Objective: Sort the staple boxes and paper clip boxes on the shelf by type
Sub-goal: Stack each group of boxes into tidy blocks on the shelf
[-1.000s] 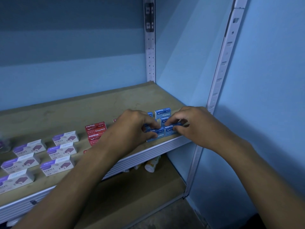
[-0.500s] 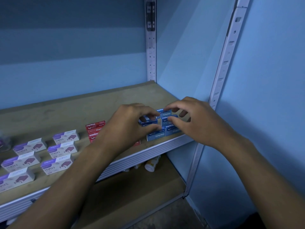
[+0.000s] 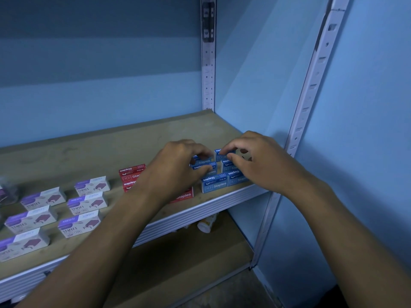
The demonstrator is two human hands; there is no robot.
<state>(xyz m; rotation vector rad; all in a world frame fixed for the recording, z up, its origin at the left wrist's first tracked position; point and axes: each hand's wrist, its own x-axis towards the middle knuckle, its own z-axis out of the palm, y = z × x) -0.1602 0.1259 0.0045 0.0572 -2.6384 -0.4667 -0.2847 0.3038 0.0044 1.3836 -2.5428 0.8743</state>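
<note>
Several blue staple boxes (image 3: 214,184) stand in two short rows at the right front of the wooden shelf (image 3: 93,152). My left hand (image 3: 175,167) pinches a blue box in the left row between thumb and fingers. My right hand (image 3: 258,161) pinches a blue box at the back of the right row. Red staple boxes (image 3: 131,174) sit just left of my left hand, partly hidden by my wrist. Several purple-and-white staple boxes (image 3: 86,204) lie in two rows further left.
A metal upright (image 3: 311,90) stands close to my right hand, and another upright (image 3: 208,63) stands at the shelf's back corner. A blue wall closes the right side. A white bottle (image 3: 205,223) lies on the lower shelf (image 3: 178,258). A dark object (image 3: 6,194) shows at the far left.
Both hands have moved from the front blue boxes back to the rear ones. The front pair of blue boxes now stands uncovered at the shelf edge.
</note>
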